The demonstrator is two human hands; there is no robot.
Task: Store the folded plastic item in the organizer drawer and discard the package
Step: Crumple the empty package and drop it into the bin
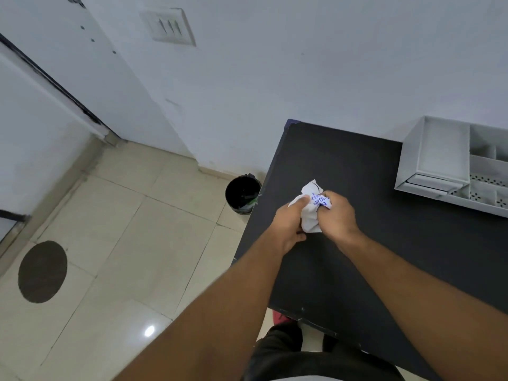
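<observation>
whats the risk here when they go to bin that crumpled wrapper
Two risks, as a judgement. The black round bin stands on the floor beyond the black table's left edge, partly tucked against it, so a toss of the crumpled white package with blue print could hit the edge or land on the tiles. Both hands, left and right, are closed on it, so whether anything remains inside cannot be seen.
</observation>
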